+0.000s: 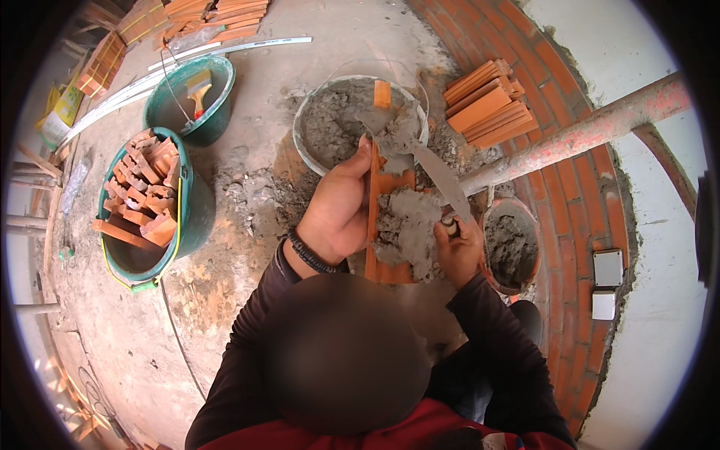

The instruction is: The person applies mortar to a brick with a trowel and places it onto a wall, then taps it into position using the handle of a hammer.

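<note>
My left hand (337,206) is closed on an orange brick tile (372,251), its thumb along the left edge and its other fingers mostly hidden. Grey mortar (409,221) lies thick and uneven over the tile's face. In my right hand (461,251) is a trowel, gripped by its handle. The trowel blade (440,176) slants up and left past the tile's upper end, smeared with mortar. Just beyond stands a bucket of wet mortar (298,142), with a small orange tile piece (382,94) in it.
Left are a green bucket (196,217) of broken brick pieces and another green bucket (223,112) with a paintbrush. Stacked brick tiles (491,105) lie right of the mortar. A smaller orange bucket (531,225) sits by my right hand. A stained pole (577,135) crosses the brick-faced surface (562,187).
</note>
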Tool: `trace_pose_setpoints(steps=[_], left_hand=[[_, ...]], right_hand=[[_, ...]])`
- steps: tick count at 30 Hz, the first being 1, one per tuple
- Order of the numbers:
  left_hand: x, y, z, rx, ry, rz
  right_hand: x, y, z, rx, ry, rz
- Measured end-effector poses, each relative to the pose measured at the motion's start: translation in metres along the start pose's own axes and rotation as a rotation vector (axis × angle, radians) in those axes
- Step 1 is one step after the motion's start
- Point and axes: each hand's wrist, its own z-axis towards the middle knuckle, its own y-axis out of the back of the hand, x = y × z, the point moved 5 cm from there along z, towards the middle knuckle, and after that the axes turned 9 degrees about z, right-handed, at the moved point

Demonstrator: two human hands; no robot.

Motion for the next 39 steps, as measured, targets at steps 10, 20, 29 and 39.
trace_pose_setpoints(steps=[10, 20, 29, 39], left_hand=[[-0.006, 0.013, 0.000, -0.021, -0.100, 0.034], [0.001, 0.030, 0.006, -0.004, -0.152, 0.093], [-0.004, 0.028, -0.004, 0.015, -0.161, 0.036], [0.012, 0.037, -0.003, -0.140, -0.223, 0.108]], right_hand=[[0.023, 0.031, 0.015, 0.014, -0.066, -0.102], [0.047, 0.022, 0.024, 0.120, 0.125, -0.188], [0.036, 0.044, 0.010, 0.068, -0.073, -0.144], [0.197, 0.037, 0.119, 0.352, 0.442, -0.903]])
